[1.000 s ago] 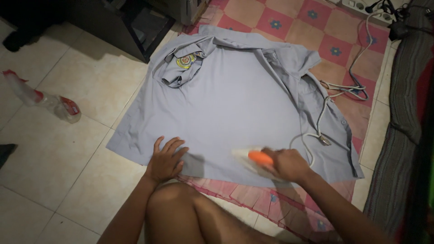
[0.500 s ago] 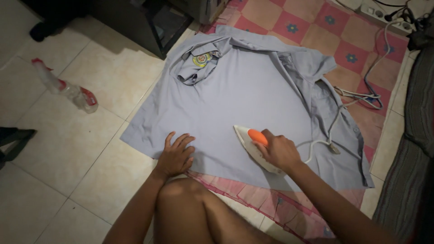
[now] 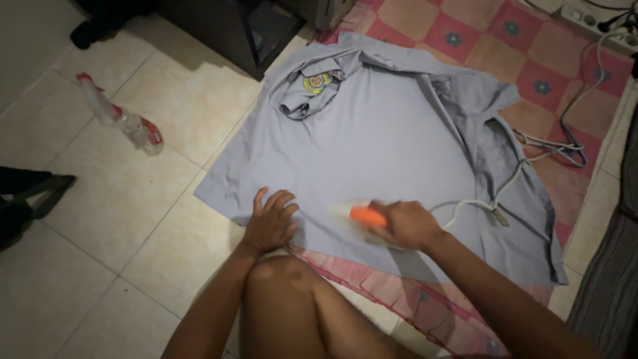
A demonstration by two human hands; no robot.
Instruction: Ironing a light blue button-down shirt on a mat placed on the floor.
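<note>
1. Head view, floor [image 3: 119, 219]: pale glossy square tiles with dark grout lines. It carries everything here; a person sits on it, one bare knee raised at the lower centre.
2. Blanket [image 3: 531, 73]: soft cloth in pink and tan checks with small blue flowers, spread under the work, its pleated pink edge showing beside the knee.
3. Shirt [image 3: 385, 146]: grey-blue smooth cloth lying back-up and flat on the blanket, collar end bunched, a round yellow badge on the crumpled sleeve. Against the pictures taken a moment before, its middle lies just as flat.
4. Iron [image 3: 362, 219]: white body, orange handle, blurred by motion. It has slid left along the hem toward the other hand since half a second ago; by my judgement the pressing stroke is now working the lower edge.
5. Right hand [image 3: 402, 225]: grip fully closed round the iron's handle.
6. Left hand [image 3: 271, 223]: fingers spread, palm flat on the hem, holding nothing; unmoved.
7. Cord [image 3: 525, 166]: white, looped loosely over the shirt's right side.
8. Spray bottle [image 3: 123, 123]: clear plastic, red label, lying on the tiles well apart.
</note>
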